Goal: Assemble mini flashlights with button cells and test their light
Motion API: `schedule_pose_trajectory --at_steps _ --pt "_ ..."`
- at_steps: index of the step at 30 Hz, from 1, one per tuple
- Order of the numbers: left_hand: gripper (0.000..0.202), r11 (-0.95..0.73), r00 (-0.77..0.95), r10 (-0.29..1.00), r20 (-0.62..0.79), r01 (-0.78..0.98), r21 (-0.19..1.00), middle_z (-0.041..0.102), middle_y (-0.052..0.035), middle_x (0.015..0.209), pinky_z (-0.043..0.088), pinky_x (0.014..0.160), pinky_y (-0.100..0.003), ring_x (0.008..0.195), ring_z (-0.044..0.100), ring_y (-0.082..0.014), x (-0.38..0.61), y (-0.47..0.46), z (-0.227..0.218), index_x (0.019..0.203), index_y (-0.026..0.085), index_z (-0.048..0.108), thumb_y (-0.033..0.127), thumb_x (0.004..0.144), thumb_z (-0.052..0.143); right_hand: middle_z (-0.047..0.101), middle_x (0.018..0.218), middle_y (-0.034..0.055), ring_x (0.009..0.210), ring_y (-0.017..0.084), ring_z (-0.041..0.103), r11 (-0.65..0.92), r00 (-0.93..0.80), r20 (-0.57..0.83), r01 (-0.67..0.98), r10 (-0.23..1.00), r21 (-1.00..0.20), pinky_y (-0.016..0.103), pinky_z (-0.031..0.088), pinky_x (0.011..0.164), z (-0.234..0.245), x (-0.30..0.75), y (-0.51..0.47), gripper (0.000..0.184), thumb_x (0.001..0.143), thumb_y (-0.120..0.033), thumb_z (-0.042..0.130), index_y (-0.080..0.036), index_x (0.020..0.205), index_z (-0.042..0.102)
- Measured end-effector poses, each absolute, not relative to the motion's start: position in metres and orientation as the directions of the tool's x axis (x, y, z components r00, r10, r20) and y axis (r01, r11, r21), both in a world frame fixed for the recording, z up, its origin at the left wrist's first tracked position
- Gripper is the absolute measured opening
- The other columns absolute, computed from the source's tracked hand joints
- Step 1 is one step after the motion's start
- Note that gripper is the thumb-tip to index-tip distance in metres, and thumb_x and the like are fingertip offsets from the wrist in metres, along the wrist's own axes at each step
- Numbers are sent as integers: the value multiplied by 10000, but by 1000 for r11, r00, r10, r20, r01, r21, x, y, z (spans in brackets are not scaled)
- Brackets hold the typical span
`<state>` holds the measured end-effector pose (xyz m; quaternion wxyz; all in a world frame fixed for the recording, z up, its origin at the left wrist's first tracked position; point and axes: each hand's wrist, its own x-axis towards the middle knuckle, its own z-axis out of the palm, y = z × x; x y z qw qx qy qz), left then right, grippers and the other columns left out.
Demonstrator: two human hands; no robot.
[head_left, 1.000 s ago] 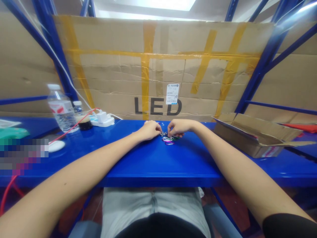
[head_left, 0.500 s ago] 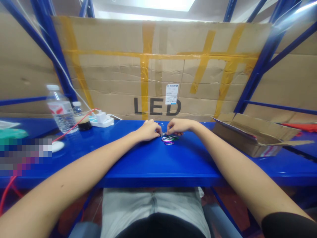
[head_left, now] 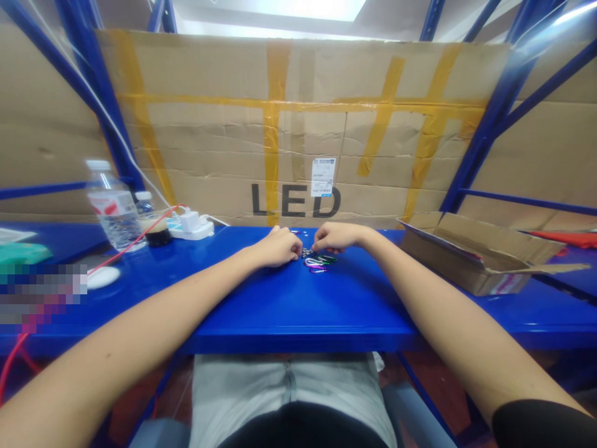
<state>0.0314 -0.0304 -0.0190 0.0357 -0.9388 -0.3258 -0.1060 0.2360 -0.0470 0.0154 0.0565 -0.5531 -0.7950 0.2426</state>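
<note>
reaching over the blue counter [head_left: 280, 305] in the head view, the left hand [head_left: 281, 246] and the right hand [head_left: 334, 237] face each other with a narrow gap between them, where a cluster of small metal pieces [head_left: 306, 253] lies on the surface. the left hand has its fingers curled downward at the left side of that cluster; i cannot tell whether it grips a piece. the right hand has thumb and forefinger brought together at the cluster's right edge, but what, if anything, sits between them is too small to tell. the pieces are also too tiny to show which way they point. just nearer the person lie some flat, looped clips: a silver clip [head_left: 308, 263] with its rounded end toward the left and its long axis roughly sideways, a purple clip [head_left: 319, 270] nearest the person and about parallel to the counter's front edge, and a green clip [head_left: 329, 259] toward the right, its ends hard to make out. well to the left stand a clear bottle [head_left: 113, 211] and a smaller bottle [head_left: 156, 234]; on the right is an open cardboard box [head_left: 448, 264], its long side slanting from far left to near right.
</note>
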Motion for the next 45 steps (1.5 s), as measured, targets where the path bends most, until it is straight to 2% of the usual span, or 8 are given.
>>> schedule_pose_trajectory --at_steps 6,11,20,24,28,36,40,45 --pt "204 -777 725 625 291 613 142 741 -50 854 434 756 -301 848 652 -207 33 -18 -30 940 190 745 103 772 669 521 560 -15 495 102 484 263 -369 -172 857 913 -444 235 386 457 15 236 -46 198 823 -322 638 -167 714 581" --pt "222 -809 709 582 399 554 196 733 -40 801 458 693 -268 790 662 -190 38 -10 -39 883 167 728 29 745 622 531 591 -6 515 106 499 252 -351 -179 872 919 -419 235 404 470 16 236 -46 194 831 -321 619 -164 725 578" --pt "287 -826 674 564 477 476 302 754 -45 883 511 771 -267 830 689 -166 44 -13 -37 945 159 725 13 789 534 526 611 -6 534 100 492 228 -331 -189 878 925 -422 224 408 477 19 235 -48 172 838 -306 609 -164 743 588" --pt "322 -798 590 576 566 555 233 747 -89 1044 503 909 -320 972 680 -193 32 -1 -28 994 153 733 67 864 451 531 599 -7 530 102 496 245 -345 -152 857 926 -453 224 393 467 17 237 -46 170 823 -318 624 -166 750 605" --pt "446 -705 601 682 417 692 155 692 -99 1238 427 1054 -377 1176 616 -241 5 26 -28 1121 187 722 48 802 444 560 599 0 512 107 517 286 -357 -76 842 931 -457 239 396 476 15 240 -42 153 807 -297 621 -168 725 600" --pt "465 -578 548 816 182 775 258 499 -69 1484 330 1145 -323 1375 464 -196 -15 58 -41 1333 209 598 211 911 403 618 605 15 530 127 573 345 -367 19 853 930 -392 264 441 566 11 240 -36 153 812 -291 586 -162 737 621" --pt "368 -570 536 822 194 781 255 633 -87 1345 411 1059 -330 1237 582 -227 -13 59 -40 1162 208 697 263 894 451 625 607 13 538 130 585 348 -366 25 859 930 -375 263 441 579 10 241 -34 162 820 -297 579 -164 738 622" --pt "181 -519 458 844 278 828 211 736 -100 888 480 802 -311 851 659 -228 -25 60 -35 791 180 718 304 815 588 619 599 10 533 133 594 347 -360 39 858 932 -379 265 449 593 9 239 -36 156 828 -287 582 -158 757 634"
